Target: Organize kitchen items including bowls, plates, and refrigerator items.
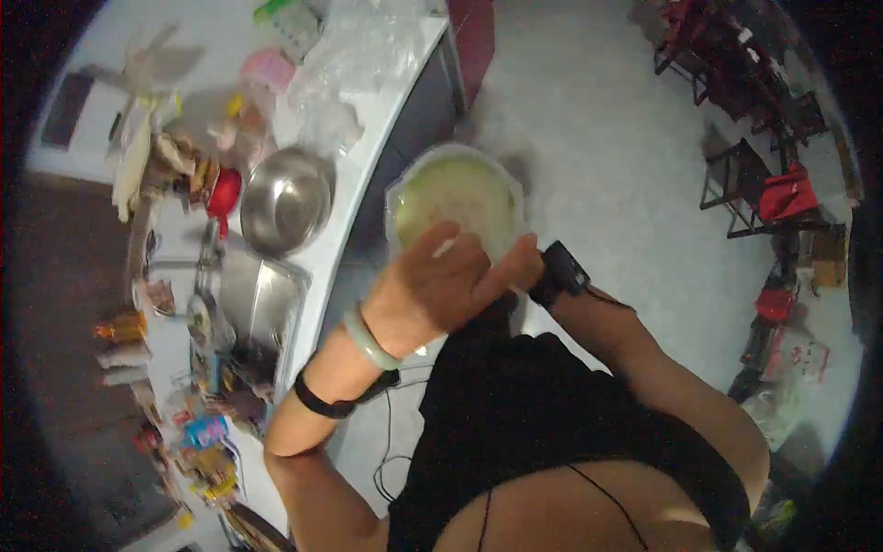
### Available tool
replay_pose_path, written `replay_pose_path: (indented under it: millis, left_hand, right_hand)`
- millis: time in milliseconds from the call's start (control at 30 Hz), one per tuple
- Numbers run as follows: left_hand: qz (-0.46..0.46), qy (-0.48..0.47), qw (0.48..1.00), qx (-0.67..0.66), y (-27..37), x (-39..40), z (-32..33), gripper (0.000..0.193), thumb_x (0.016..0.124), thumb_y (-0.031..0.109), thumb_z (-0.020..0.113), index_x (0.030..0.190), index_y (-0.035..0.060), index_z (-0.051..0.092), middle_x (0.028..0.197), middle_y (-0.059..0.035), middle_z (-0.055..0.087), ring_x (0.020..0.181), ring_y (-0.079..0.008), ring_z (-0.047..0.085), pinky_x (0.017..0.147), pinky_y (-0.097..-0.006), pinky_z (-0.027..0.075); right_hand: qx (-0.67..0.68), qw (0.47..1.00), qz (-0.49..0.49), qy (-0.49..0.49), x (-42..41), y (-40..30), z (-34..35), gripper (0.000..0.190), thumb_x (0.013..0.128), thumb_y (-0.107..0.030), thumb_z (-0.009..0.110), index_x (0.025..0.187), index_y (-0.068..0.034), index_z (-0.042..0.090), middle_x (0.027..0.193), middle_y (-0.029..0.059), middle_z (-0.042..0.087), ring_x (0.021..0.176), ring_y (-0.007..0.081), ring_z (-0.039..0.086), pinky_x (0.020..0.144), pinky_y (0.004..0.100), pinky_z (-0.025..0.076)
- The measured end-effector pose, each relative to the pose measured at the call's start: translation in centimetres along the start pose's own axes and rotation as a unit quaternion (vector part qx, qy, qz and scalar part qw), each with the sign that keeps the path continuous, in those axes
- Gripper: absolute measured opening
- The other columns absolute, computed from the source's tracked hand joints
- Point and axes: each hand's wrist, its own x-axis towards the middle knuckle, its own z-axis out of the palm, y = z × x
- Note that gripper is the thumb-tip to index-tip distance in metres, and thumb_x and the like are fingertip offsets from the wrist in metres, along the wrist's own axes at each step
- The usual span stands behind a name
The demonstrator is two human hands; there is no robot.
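Observation:
Below my hands is a round pale-green container (459,183) with a whitish, film-like rim, possibly a lined bin. Its contents are blurred. My left hand (441,283) is over the container's near side with its fingers bent. Whether it grips anything is unclear. A pale green bangle (370,338) and a black strap (321,397) circle my left forearm. My right hand (530,259) is at the container's near right edge, close to my left thumb and mostly hidden. A black device (564,269) is strapped to my right wrist.
A white counter (365,179) runs along the left, holding a steel bowl (286,203), a red-handled pan or ladle (224,193), a sink (259,297) and several bottles and packets. Dark-framed stools (735,183) and a red bag (790,196) are across the grey floor. A cable (388,441) hangs by my left.

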Motion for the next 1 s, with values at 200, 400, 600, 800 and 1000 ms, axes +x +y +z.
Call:
replay_pose_path:
  millis: [200,400,600,800,1000]
  left_hand:
    - [-0.133,0.101,0.985,-0.047,-8.2,8.5,11.1,0.065,0.069,0.02,0.072,0.13,0.0141,0.049,0.125,-0.0107,0.05,0.121,-0.0269,0.044,0.104,-0.0526,0.028]
    - [-0.299,0.071,0.836,-0.455,-18.1,17.3,18.8,0.133,0.047,0.03,0.089,0.146,0.0028,0.003,0.151,-0.0197,0.009,0.139,-0.0326,0.015,0.112,-0.0427,0.02]
    - [-0.273,0.171,0.48,-0.816,-21.3,22.0,30.4,0.089,0.069,0.018,0.072,0.143,0.0043,0.024,0.145,-0.0183,0.029,0.133,-0.0322,0.03,0.111,-0.0445,0.022]
    - [-0.117,0.257,0.211,-0.936,-28.5,29.1,38.4,0.074,0.075,0.026,0.066,0.138,0.0049,0.034,0.139,-0.0192,0.037,0.128,-0.0331,0.036,0.108,-0.0458,0.027]
    - [0.005,0.327,0.143,-0.934,-39.6,37.0,39.9,0.062,0.081,0.034,0.061,0.133,0.0055,0.043,0.134,-0.0202,0.044,0.124,-0.0339,0.042,0.106,-0.0472,0.031]
  right_hand:
    - [0.097,0.995,0.029,-0.017,8.5,-10.6,-6.4,0.067,0.091,-0.059,0.035,0.138,-0.012,0.037,0.136,0.0107,0.045,0.121,0.0288,0.047,0.101,0.0461,0.039]
    - [0.084,0.995,-0.014,0.05,14.1,-20.5,-17.2,0.066,0.091,-0.061,0.033,0.136,-0.013,0.04,0.135,0.01,0.047,0.121,0.0288,0.048,0.101,0.0457,0.039]
    - [0.012,0.992,0.079,0.095,21.4,-33.2,-15.4,0.058,0.092,-0.054,0.041,0.132,-0.012,0.046,0.131,0.0085,0.051,0.12,0.022,0.048,0.102,0.0395,0.038]
    - [-0.219,0.971,0.094,-0.026,35.9,-46.2,-15.9,0.05,0.092,-0.043,0.052,0.126,-0.006,0.051,0.122,0.0056,0.056,0.107,0.0181,0.054,0.096,0.0331,0.042]
    - [-0.267,0.951,0.064,-0.14,47.6,-57.7,-11.0,0.057,0.093,-0.044,0.049,0.133,-0.005,0.041,0.125,0.0056,0.051,0.115,0.015,0.047,0.099,0.0312,0.037]
